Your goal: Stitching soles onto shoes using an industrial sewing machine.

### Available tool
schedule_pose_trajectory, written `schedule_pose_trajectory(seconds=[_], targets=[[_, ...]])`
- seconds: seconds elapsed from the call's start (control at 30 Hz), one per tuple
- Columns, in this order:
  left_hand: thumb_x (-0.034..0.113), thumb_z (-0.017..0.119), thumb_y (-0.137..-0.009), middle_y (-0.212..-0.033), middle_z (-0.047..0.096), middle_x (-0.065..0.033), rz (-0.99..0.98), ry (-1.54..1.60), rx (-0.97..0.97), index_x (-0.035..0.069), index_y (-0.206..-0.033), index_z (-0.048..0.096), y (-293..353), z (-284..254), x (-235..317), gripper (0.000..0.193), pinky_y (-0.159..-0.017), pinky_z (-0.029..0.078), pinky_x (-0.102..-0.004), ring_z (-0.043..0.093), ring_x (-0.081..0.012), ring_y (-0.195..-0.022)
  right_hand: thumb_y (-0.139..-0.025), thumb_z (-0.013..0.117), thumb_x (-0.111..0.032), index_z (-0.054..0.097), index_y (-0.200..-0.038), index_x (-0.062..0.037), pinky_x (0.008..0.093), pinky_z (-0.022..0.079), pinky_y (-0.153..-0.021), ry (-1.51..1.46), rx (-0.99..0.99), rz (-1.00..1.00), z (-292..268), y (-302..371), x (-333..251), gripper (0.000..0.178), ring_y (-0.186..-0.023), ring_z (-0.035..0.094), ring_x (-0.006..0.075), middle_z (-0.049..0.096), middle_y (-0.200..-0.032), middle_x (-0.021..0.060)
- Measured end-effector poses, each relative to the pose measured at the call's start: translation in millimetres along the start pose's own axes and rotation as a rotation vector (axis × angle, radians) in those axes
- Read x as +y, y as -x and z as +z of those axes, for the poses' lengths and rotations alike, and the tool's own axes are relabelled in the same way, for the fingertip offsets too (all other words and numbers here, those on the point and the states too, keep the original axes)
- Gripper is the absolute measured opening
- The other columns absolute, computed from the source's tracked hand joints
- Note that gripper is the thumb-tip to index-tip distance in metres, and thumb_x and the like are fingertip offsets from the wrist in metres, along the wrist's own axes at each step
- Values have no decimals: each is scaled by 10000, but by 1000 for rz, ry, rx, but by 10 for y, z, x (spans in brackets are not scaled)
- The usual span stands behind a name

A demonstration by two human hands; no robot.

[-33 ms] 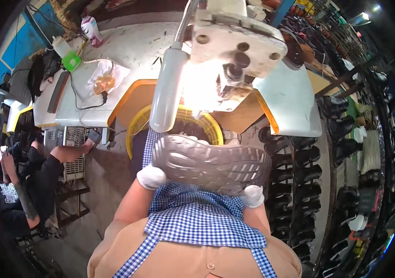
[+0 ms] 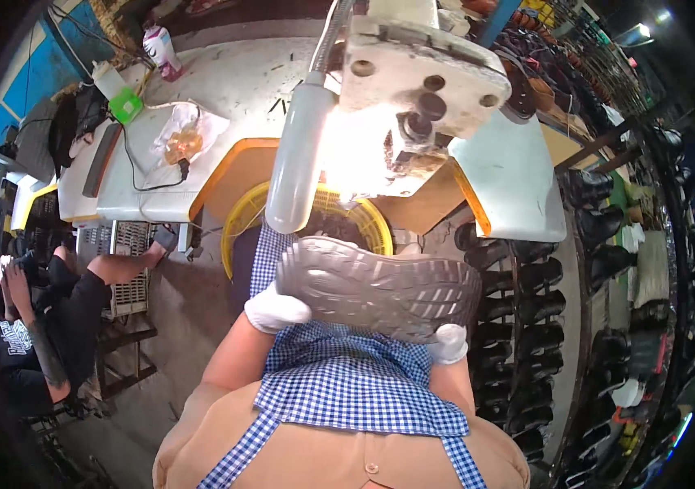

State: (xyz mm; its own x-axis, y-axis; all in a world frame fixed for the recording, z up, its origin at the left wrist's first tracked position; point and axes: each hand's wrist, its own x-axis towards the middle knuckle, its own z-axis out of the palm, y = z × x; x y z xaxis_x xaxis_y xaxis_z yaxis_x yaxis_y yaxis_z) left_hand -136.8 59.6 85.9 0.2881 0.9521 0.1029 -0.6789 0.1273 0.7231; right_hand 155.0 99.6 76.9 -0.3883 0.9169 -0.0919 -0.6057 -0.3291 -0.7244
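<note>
A dark shoe (image 2: 380, 287) is held up in front of my apron, its grey treaded sole facing me. My left hand (image 2: 277, 311), in a white glove, grips the shoe's near left end, and some of its fingers are hidden by the sole. At the near right edge, my gloved right hand (image 2: 449, 344) is closed on the same shoe, fingers mostly out of sight behind it. Just beyond the shoe hang a grey cylindrical lamp (image 2: 302, 155), brightly lit, and the white head of a sewing machine (image 2: 421, 73).
Under the machine stands a yellow basket (image 2: 237, 220). The white worktable (image 2: 233, 77) carries a green-filled bottle (image 2: 125, 104), a white and purple bottle (image 2: 161, 50) and a plastic bag (image 2: 189, 134). Racks of black shoes (image 2: 539, 306) line the right. A person (image 2: 46, 342) sits at left.
The shoe has moved slightly right. My left hand has shifted right along its near edge, showing more of the glove; pale fingertips at the shoe's far edge no longer show.
</note>
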Motion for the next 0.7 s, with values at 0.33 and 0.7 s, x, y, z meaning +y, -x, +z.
schedule_pose_trajectory(seconds=[0.33, 0.7], targets=[[85, 825, -808, -1495, 495, -128, -121, -167, -234, 6, -1543, 327, -802, 164, 99, 892, -1117, 418, -372, 481, -193, -1348, -716, 725, -167, 407, -1509, -67, 571, 446, -1108, -90, 24, -234, -812, -390, -348, 860, -1327, 529, 373, 530, -1461, 150], [169, 957, -634, -1477, 513, -153, 133, -141, -45, 0, -1502, 398, -521, -369, 60, 1047, -1127, 416, -446, 483, -275, -1376, -667, 724, 28, 357, -1531, -42, 542, 406, -1142, 141, -18, -319, -419, -421, -321, 942, -1365, 487, 366, 490, -1488, 167]])
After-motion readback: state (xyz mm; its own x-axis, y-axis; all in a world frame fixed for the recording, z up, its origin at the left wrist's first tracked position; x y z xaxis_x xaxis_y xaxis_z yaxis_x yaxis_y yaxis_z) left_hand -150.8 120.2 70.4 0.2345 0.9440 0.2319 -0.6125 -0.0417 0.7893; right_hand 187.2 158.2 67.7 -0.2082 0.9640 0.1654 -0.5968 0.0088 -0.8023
